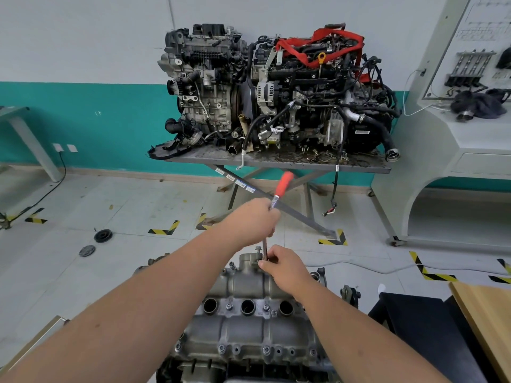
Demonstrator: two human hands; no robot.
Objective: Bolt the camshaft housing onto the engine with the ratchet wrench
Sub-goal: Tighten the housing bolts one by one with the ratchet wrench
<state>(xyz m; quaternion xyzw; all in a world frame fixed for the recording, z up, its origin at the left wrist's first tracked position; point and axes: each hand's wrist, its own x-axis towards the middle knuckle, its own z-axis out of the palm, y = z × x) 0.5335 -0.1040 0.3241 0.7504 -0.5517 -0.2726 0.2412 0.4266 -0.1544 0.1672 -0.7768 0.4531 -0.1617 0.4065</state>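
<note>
The grey aluminium camshaft housing (249, 324) lies on the engine (237, 366) at the bottom centre, with three round holes and several bolts along its flanges. A ratchet wrench with a red handle (283, 185) stands nearly upright over the housing's far end. My left hand (254, 219) grips the wrench's steel shaft just below the red handle. My right hand (284, 268) holds the lower end of the wrench at the far end of the housing, hiding the socket. A loose bolt (258, 249) sticks up just left of the shaft.
Two complete engines (276, 89) sit on a metal table (276, 161) straight ahead. A white training bench (453, 150) stands at the right. A wooden board (489, 322) and a black stand (423, 333) are at the lower right. Two round discs (95, 243) lie on the floor at the left.
</note>
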